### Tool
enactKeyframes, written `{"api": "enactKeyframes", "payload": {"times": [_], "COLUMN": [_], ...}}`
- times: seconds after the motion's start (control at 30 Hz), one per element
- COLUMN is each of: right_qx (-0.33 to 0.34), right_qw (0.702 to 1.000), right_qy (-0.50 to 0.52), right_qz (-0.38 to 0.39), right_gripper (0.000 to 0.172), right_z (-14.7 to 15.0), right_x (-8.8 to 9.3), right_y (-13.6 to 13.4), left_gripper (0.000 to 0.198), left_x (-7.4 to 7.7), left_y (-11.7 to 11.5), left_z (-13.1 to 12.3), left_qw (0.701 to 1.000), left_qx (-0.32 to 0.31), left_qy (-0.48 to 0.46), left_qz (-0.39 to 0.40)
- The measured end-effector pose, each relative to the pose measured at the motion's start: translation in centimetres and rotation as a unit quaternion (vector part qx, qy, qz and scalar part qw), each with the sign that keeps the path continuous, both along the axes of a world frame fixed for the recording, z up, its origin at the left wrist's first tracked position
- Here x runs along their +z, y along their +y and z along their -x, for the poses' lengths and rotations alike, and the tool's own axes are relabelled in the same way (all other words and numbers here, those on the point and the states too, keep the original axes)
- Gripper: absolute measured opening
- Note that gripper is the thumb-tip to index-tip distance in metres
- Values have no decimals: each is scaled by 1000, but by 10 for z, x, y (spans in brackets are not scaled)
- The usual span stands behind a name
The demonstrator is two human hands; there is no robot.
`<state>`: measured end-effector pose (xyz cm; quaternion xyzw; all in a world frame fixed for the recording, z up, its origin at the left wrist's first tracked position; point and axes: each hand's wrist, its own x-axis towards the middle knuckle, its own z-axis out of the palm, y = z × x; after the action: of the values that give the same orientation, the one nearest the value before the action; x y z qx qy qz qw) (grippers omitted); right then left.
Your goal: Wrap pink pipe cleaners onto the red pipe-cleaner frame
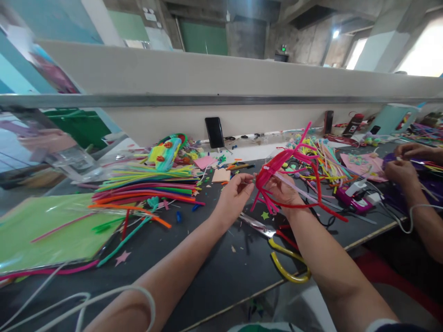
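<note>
My right hand (282,186) is closed around a craft figure of pink and red pipe cleaners (268,173), whose loose ends stick out upward and to the right. My left hand (238,191) meets it at its left side, thumb and fingers pinched together; whatever lies between those fingertips is too small to make out. Under my forearms, scissors (289,251) with yellow handles rest on the dark table (204,272), blades pointing up and left. A green star (265,215) lies just below the figure.
Bundles of colored pipe cleaners (148,186) lie left, beside a green plastic-wrapped sheet (44,226). A phone (214,132) leans against the back panel. At right are a purple power strip (353,198), cables and another person's hands (403,168). A white cable (114,290) loops front left.
</note>
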<state>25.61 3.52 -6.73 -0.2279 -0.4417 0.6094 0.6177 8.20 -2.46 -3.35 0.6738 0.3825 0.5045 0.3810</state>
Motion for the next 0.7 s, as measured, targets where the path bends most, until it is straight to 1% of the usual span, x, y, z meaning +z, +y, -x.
{"api": "enactKeyframes", "payload": {"times": [0.1, 0.17, 0.37, 0.53, 0.7], "right_qx": [-29, -22, 29, 18, 24], "right_qw": [999, 999, 999, 999, 1000], "right_qy": [21, 24, 43, 35, -9], "right_qz": [-6, -7, -2, -9, -3], "right_gripper": [17, 13, 13, 11, 8], "right_z": [5, 9, 18, 20, 23], "right_x": [-1, -2, -4, -7, -5], "right_y": [-2, -3, -6, -5, -11], "left_gripper": [26, 26, 20, 19, 19], "left_x": [-1, -1, -1, 5, 6], "left_y": [2, 3, 4, -1, -3], "left_z": [-2, -2, -1, -1, 0], "left_qw": [996, 994, 995, 997, 997], "left_qx": [-43, -55, -36, -20, -1], "left_qy": [-55, -78, -73, -47, -39], "left_qz": [47, 55, 57, 53, 63]}}
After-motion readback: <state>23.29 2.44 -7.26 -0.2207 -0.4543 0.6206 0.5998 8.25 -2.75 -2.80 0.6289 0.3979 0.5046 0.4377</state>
